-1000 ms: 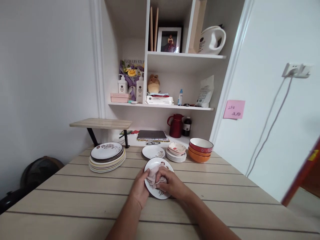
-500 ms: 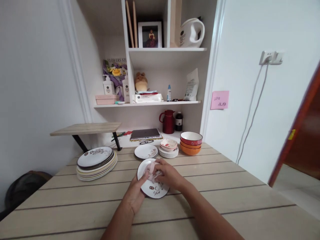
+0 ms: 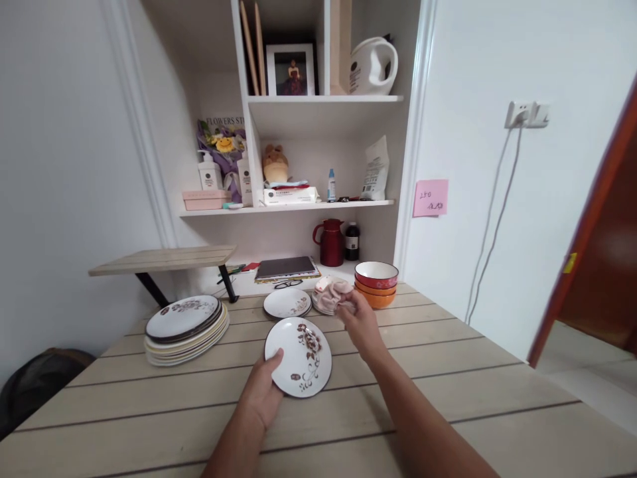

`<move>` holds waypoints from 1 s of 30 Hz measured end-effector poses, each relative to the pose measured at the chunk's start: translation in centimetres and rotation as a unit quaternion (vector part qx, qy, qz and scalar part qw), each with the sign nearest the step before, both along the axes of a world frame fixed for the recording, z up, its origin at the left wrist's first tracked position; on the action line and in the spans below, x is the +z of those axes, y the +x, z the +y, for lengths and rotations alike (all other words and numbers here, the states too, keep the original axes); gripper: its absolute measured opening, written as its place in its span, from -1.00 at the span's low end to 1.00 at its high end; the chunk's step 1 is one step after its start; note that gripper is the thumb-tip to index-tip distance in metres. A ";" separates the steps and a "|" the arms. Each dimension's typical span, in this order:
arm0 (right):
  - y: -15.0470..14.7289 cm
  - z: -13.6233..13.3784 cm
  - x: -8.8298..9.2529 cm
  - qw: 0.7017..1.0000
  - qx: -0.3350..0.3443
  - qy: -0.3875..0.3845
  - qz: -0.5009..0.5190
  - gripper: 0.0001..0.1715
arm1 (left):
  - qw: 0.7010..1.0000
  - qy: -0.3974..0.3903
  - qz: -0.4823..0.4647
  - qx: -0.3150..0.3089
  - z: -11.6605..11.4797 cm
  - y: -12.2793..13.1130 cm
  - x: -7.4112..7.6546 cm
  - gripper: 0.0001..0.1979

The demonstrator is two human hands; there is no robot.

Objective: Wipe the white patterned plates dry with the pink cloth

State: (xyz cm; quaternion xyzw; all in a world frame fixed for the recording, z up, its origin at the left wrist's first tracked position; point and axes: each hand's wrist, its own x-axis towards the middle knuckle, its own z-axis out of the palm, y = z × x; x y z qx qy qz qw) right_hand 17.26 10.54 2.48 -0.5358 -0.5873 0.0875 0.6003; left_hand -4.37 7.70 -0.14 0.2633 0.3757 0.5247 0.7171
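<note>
A white plate with brown flowers and a dark rim (image 3: 293, 358) is gripped at its lower left by my left hand (image 3: 263, 392), thumb on top and fingers hidden beneath. My right hand (image 3: 361, 325) is pinched on a crumpled pale pink cloth (image 3: 334, 293), up and to the right of the plate. The cloth hangs in front of a stack of small white plates (image 3: 322, 308) and partly covers it. Behind the held plate lie similar flowered plates (image 3: 286, 303).
Stacked bowls (image 3: 377, 285), red over orange, stand at the back right. A tall pile of plates (image 3: 186, 328) sits at the left below a small raised shelf (image 3: 162, 259). Behind are a laptop (image 3: 286, 267), glasses (image 3: 288, 284) and a red jug (image 3: 330, 244).
My right hand has lifted the cloth off the plate and moved it up and right, uncovering the flower pattern. My left hand still holds the plate. The view has shifted slightly.
</note>
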 end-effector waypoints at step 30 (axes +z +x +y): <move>-4.1 -1.4 -0.6 0.915 -0.011 -0.234 -0.330 -0.69 | 0.997 0.063 0.000 -0.041 -0.1 0.1 0.1 -0.35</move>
